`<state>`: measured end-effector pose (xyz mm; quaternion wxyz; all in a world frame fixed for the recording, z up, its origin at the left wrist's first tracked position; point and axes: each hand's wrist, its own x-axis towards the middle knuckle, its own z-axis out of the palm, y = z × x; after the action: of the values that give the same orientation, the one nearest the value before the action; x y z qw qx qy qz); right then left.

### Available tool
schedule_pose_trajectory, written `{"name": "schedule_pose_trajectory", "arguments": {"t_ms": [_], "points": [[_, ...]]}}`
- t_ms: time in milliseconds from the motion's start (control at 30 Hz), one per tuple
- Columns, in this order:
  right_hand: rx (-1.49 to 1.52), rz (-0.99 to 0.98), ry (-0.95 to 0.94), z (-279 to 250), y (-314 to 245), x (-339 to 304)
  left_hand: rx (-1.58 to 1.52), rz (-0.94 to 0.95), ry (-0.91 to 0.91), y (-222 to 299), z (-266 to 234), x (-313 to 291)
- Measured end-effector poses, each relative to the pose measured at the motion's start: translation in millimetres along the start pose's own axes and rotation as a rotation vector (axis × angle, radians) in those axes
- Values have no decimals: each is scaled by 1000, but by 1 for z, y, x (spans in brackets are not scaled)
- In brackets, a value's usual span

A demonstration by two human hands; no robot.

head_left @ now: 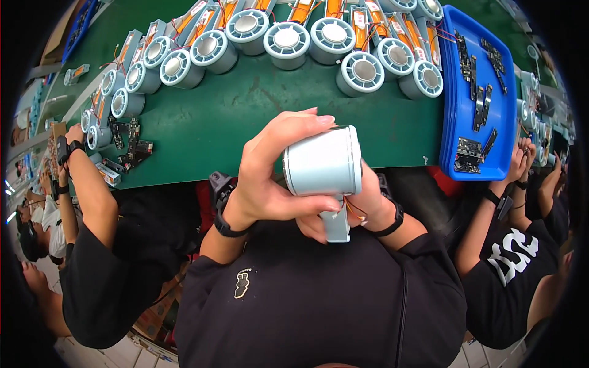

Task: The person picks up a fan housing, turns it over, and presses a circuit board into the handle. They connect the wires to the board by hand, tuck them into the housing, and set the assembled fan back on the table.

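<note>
A light-blue device housing (322, 162), with a drum-shaped head and a short handle (336, 228), is held up in front of my chest. My left hand (261, 165) wraps the drum, fingers over its top and thumb along its underside. Partly hidden behind the drum, my right hand (375, 199) grips around the handle, its fingertips showing beside it. Thin coloured wires (354, 211) with a small white connector hang out near the handle. The drum's far face is turned away from view.
Similar housings (286, 40) with silver discs and orange-wrapped parts line the green table (264, 116). Stacked blue trays (450, 122) at right hold black circuit boards (469, 153). More boards (135, 147) lie at left. Co-workers' arms (92, 178) are at both sides.
</note>
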<state>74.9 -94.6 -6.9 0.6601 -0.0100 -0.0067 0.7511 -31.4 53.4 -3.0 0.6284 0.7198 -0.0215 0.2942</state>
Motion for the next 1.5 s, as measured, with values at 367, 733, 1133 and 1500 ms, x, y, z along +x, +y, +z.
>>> {"name": "schedule_pose_trajectory", "arguments": {"t_ms": [367, 733, 1133, 1500], "points": [[-692, -39, 145, 9, 4, -19, 231, -19, -92, 20, 3, 22], [71, 118, 54, -4, 5, -20, -36, -90, -175, 3, 7, 14], [-1008, -83, 174, -2, 14, -5, -24, -296, 56, 40, 8, 14], [-1640, -659, -1, 6, -4, 17, 195, 403, 104, 33, 11, 32]]}}
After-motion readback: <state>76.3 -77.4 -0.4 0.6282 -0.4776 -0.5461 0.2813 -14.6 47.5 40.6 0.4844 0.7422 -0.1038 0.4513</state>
